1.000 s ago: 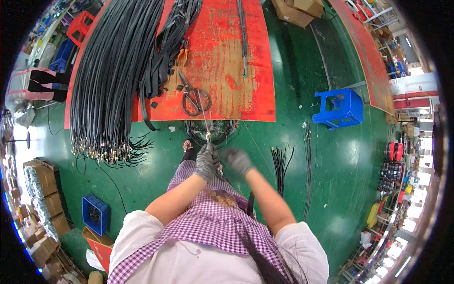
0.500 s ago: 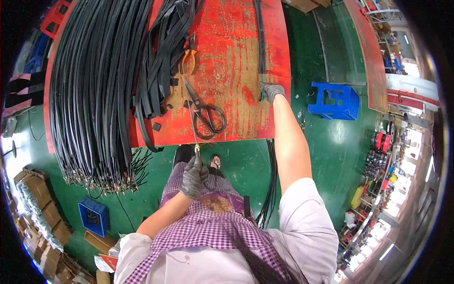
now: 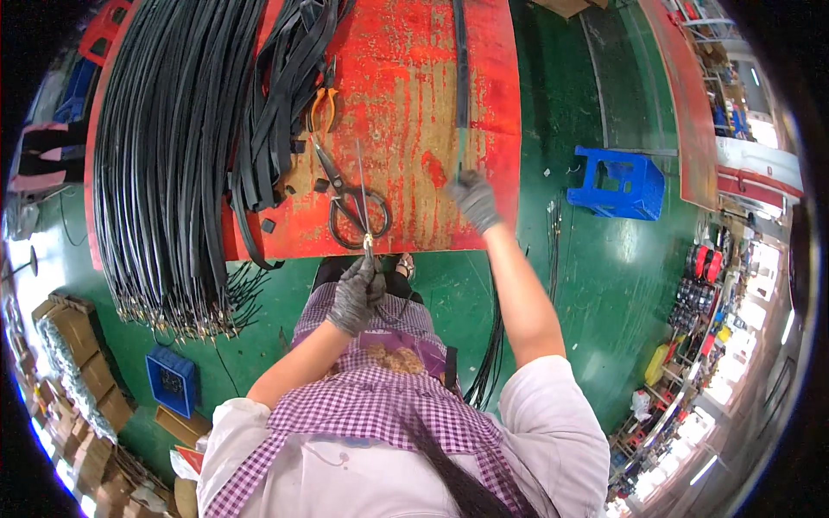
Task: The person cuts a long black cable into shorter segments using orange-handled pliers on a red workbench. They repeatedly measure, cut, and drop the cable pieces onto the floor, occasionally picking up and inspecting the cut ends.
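While a thin rod juts over the front edge of the desk, my left hand pinches its near end; at the green end of a dark strip, my blurred right hand hides its grip from me.

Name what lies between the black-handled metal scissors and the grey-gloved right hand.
Only worn red tabletop shows between the scissors and the right hand in the head view.
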Demonstrator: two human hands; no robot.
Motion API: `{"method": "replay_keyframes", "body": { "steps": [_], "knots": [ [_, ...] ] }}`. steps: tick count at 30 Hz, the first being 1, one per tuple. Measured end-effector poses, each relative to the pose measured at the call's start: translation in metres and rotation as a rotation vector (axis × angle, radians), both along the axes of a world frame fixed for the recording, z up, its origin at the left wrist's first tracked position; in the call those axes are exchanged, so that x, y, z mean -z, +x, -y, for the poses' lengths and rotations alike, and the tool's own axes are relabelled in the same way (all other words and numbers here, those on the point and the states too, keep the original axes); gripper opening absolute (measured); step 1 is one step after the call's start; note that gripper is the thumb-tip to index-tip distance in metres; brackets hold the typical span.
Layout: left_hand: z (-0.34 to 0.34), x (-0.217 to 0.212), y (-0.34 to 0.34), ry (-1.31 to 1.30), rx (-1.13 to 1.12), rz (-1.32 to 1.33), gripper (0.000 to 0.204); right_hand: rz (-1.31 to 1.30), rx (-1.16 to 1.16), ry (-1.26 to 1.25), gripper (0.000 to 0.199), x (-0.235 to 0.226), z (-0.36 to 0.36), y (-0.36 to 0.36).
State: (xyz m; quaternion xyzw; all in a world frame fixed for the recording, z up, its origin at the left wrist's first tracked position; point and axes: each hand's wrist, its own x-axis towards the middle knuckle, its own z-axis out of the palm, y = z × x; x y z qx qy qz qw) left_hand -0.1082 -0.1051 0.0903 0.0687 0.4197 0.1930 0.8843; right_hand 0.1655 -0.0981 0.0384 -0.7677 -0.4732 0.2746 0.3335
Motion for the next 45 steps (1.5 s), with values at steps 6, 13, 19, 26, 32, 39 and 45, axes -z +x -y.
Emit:
{"method": "replay_keyframes", "body": {
  "steps": [6,13,19,26,32,39,45],
  "knots": [
    [0.021,0.007,0.016,0.092,-0.169,-0.219,0.018,0.456,-0.608,0.027,0.019,-0.074,0.096,-0.084],
    [0.021,0.001,0.099,0.099,0.069,-0.261,0.034,0.312,-0.864,0.087,0.033,-0.044,0.159,-0.062],
    [0.019,0.023,0.159,0.071,0.041,0.060,0.030,0.092,-0.790,0.270,0.042,-0.081,0.133,-0.018],
    [0.012,0.024,0.155,-0.003,-0.121,0.357,0.011,-1.090,-0.113,0.295,0.035,-0.064,0.101,0.021],
    [0.016,0.022,0.166,0.155,-0.085,-0.107,0.016,0.397,-0.444,-0.523,0.031,-0.071,0.075,0.016],
    [0.039,0.009,0.171,0.207,0.120,-0.406,0.017,0.587,-0.470,-0.518,0.035,-0.075,0.057,-0.001],
    [0.002,0.093,0.149,0.653,0.191,-0.299,0.016,0.317,-0.348,-0.260,0.029,-0.041,0.059,0.007]
  ]
}}
